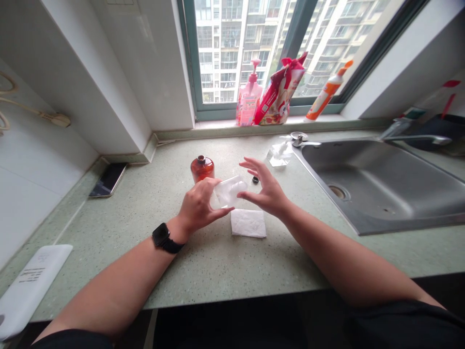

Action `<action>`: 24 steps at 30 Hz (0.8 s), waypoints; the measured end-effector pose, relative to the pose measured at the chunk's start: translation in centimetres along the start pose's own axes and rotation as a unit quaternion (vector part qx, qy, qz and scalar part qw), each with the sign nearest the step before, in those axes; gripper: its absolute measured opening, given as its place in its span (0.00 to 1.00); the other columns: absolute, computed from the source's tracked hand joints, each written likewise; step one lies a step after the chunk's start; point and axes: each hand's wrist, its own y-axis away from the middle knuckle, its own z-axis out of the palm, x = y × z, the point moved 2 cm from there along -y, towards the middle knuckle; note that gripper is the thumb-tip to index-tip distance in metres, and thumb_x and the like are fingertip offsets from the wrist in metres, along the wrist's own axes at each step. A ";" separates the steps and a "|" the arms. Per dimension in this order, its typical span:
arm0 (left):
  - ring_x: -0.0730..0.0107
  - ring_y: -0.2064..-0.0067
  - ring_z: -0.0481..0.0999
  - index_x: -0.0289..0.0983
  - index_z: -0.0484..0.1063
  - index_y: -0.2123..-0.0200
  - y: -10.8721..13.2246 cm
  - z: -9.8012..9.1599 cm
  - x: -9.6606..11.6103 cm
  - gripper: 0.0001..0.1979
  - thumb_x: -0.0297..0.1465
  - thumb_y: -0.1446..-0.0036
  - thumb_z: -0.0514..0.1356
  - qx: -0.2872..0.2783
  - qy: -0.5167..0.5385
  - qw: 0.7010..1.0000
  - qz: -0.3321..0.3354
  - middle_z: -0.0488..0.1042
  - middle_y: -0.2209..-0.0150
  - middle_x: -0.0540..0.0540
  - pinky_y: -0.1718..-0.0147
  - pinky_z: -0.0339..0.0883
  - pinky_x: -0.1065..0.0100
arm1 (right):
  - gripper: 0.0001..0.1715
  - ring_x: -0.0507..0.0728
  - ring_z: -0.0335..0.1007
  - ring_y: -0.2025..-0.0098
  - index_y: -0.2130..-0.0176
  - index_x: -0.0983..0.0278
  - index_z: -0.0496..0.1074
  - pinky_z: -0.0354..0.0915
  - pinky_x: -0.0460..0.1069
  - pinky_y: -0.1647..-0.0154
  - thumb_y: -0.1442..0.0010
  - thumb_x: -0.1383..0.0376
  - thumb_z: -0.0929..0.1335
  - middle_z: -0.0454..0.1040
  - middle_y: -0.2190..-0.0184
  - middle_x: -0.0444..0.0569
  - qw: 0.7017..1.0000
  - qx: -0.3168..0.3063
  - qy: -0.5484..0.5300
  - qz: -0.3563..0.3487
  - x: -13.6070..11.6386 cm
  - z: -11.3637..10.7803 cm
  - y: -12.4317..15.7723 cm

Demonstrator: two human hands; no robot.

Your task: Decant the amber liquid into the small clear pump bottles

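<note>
The left hand [196, 206], reaching from the near left, gripped a clear container [228, 191] above the counter [210, 271], just beyond a folded tissue [249, 224]. The right hand [269, 191] curved at its right side, fingers spread wide; whether its thumb touched could not be told. The container's outline was indistinct, and the left hand hid the amber bottle's [202, 168] lower part.

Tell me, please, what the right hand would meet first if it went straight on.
The right hand would likely meet the clear container in the left hand first, though depth is unclear.
</note>
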 end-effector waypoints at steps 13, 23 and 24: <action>0.54 0.53 0.84 0.40 0.66 0.42 -0.1 0.0 0.0 0.33 0.53 0.40 0.71 0.010 -0.004 1.000 -0.008 0.79 0.51 0.40 0.55 0.80 0.56 | 0.38 0.66 0.66 0.28 0.34 0.52 0.63 0.64 0.67 0.28 0.37 0.53 0.76 0.70 0.34 0.56 0.998 -0.058 -0.026 -0.029 -0.1 -0.2 0.1; 0.61 0.61 0.83 0.39 0.67 0.44 0.0 0.0 -0.2 0.33 0.55 0.40 0.70 0.022 0.006 0.999 -0.026 0.79 0.55 0.43 0.60 0.80 0.60 | 0.29 0.67 0.75 0.38 0.41 0.54 0.69 0.70 0.70 0.35 0.37 0.51 0.75 0.77 0.42 0.55 0.992 0.112 0.014 0.050 2.9 -1.6 -0.9; 0.61 0.61 0.83 0.39 0.67 0.44 0.0 0.0 -0.3 0.33 0.55 0.40 0.70 0.024 0.005 0.999 -0.028 0.78 0.55 0.43 0.60 0.80 0.60 | 0.26 0.67 0.75 0.38 0.43 0.54 0.70 0.70 0.69 0.35 0.37 0.53 0.75 0.77 0.43 0.54 0.990 0.121 0.009 0.065 3.3 -1.9 -1.0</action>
